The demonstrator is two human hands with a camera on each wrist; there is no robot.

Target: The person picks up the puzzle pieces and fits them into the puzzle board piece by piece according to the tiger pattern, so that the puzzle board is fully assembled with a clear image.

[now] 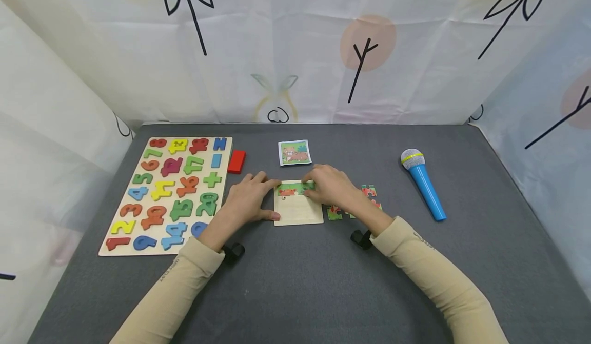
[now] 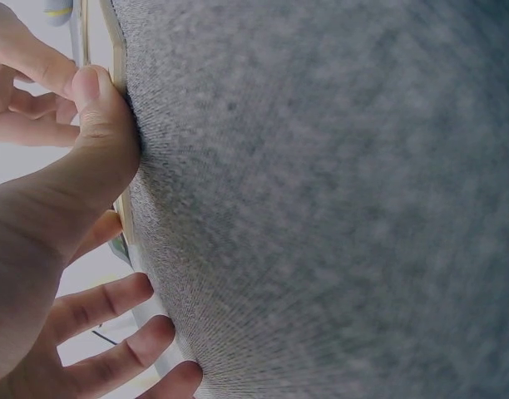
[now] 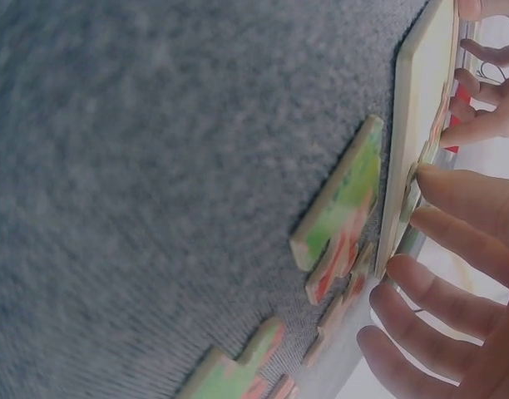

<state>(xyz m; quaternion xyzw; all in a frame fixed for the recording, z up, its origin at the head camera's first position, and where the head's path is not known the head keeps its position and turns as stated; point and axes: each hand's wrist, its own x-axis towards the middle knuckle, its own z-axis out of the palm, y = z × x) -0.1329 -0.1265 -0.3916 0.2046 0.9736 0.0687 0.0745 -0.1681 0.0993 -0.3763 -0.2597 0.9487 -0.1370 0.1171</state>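
Observation:
A small wooden puzzle tray lies flat, with green and red puzzle pieces along its far edge. My left hand steadies its left side, thumb near the front corner and index finger higher up, the other fingers spread. At the far right part of the tray, my right hand pinches a puzzle piece between thumb and index finger; the hand mostly hides it in the head view. Loose jigsaw pieces lie just right of the tray, partly under the right wrist.
Left stands a wooden number board with colourful numerals, beside a red block. Behind the tray lies a picture card. A blue toy microphone lies at the right on the grey table. Printed curtains enclose the table.

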